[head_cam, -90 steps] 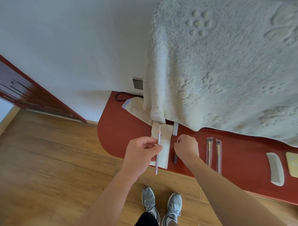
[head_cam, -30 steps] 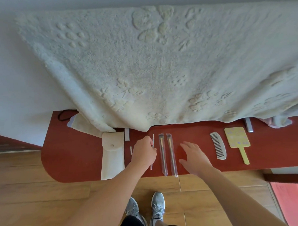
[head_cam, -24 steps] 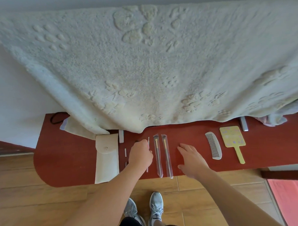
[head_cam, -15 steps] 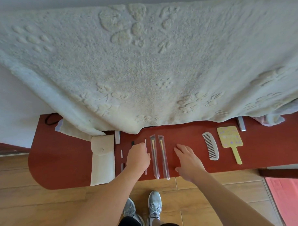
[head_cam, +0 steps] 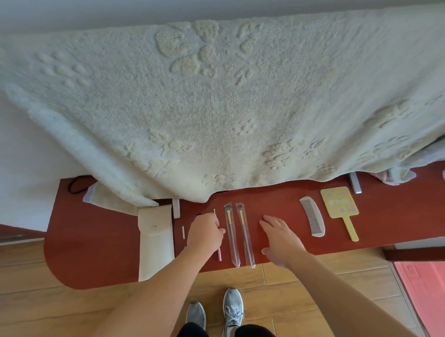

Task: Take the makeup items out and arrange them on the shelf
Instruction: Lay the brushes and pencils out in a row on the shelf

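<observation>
Thin pink pencil noted flat on red shelf, long axis 12-to-6, parallel to two wrapped brushes and just at their 9 o'clock. Pinched at mid-length by left hand, fingers curled. Right hand at brushes' 3 o'clock, palm down, fingers straight and slightly spread. Judged ready for release. Slim, smooth, liable to roll.

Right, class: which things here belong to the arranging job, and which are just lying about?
Job: cream pouch, thin pencil in the left hand, two wrapped brushes, comb, hand mirror, red shelf.
Lying about: fleecy blanket, black cable, pink mat.
</observation>
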